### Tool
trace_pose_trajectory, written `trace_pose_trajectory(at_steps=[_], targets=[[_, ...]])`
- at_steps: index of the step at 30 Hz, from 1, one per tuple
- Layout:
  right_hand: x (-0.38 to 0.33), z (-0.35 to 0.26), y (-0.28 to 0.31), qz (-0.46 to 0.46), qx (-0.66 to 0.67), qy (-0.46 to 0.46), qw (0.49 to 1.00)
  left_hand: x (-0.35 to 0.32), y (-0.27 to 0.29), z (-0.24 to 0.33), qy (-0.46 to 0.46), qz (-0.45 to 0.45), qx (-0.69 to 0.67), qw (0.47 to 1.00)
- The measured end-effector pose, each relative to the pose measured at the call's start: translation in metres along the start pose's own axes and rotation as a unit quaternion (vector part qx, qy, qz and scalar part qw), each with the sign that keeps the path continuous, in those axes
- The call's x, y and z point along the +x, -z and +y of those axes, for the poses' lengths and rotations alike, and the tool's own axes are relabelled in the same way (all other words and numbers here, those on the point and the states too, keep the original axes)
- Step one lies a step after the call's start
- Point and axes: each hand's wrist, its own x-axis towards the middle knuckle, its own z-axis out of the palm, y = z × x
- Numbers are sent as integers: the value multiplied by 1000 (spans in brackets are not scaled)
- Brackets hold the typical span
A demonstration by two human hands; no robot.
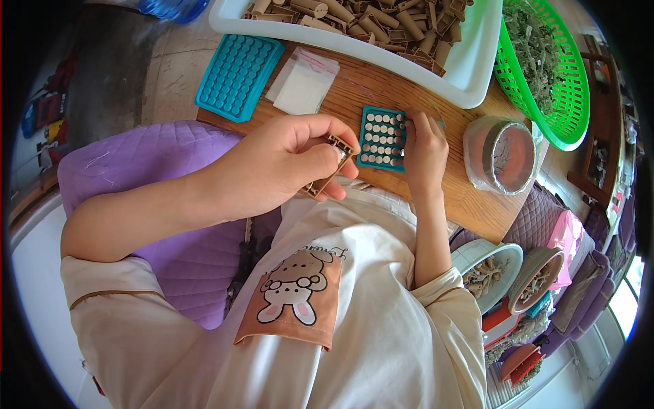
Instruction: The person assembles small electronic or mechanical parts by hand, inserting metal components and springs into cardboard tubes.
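My left hand point(279, 160) is closed around a small brown plastic casing point(330, 178), which is tilted and shows its hollow inside with something pale near the thumb. On the wooden table, a small teal tray point(381, 164) carries rows of round silver discs point(383, 129). My right hand point(426, 146) reaches over that tray's right edge. Its fingers are bent and close together at the discs; whatever lies between the fingertips is hidden.
A larger teal tray with round cavities point(238, 75) and clear plastic bags point(303, 80) lie on the table point(463, 198). Behind is a white bin point(470, 88) of brown plastic parts. At right stand a plastic-lined tub point(477, 153) and a green basket point(579, 102); lower right, buckets point(514, 259) of small pieces.
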Motion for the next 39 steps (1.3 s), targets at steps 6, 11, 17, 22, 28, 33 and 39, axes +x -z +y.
trace_pose_trajectory(at_steps=[6, 11, 17, 22, 28, 33, 39], targets=[[0, -2, -4, 10, -30, -3, 1000, 0, 3, 1, -7, -3, -6, 1000], [-2, -5, -2, 23, -37, -9, 999, -1, 3, 1, -13, -19, 12, 1000], [-6, -74, 41, 84, 218, -39, 972, -2, 2, -1, -30, -39, 8, 999], [-12, -108, 48, 158, 292, 100, 938, -2, 0, -4, -55, -44, 14, 997], [-11, -105, 41, 126, 297, 121, 939, 1, 1, -7, -71, -24, 73, 994], [-5, -108, 56, 18, 295, 97, 950, -4, -3, -5, -79, 31, 175, 981], [31, -110, 80, -249, 292, -7, 923, -4, -3, -3, -128, 17, 358, 925]])
